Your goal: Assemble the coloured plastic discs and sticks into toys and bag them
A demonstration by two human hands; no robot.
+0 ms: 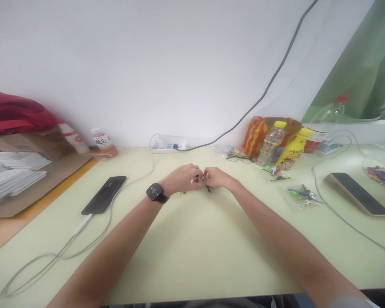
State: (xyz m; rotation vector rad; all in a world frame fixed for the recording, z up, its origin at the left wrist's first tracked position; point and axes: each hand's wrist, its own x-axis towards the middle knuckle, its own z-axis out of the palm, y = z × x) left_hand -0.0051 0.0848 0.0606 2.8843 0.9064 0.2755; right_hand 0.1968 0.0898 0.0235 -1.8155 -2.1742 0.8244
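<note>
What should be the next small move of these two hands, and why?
Probably, the right hand should ease slightly aside while the left hand steadies the small colourful pieces. Both hands come together at these pieces and partly cover them, so a clearer view may help; whether the pieces are joined cannot be seen.

Small multicoloured object point(196, 180), held between fingers of left hand point(182, 178) and right hand point(216, 177); red spot in middle, whitish and green parts around it. Outline partly hidden by fingers, exact shape and tilt not possible to tell. Small dark piece point(209, 188) just under right fingertips, sticking out downward at slant; whether joined to object, cannot be told. Few tiny coloured bits point(183, 193), blue and green among them, near left hand, on pale tabletop point(192, 248).
</note>
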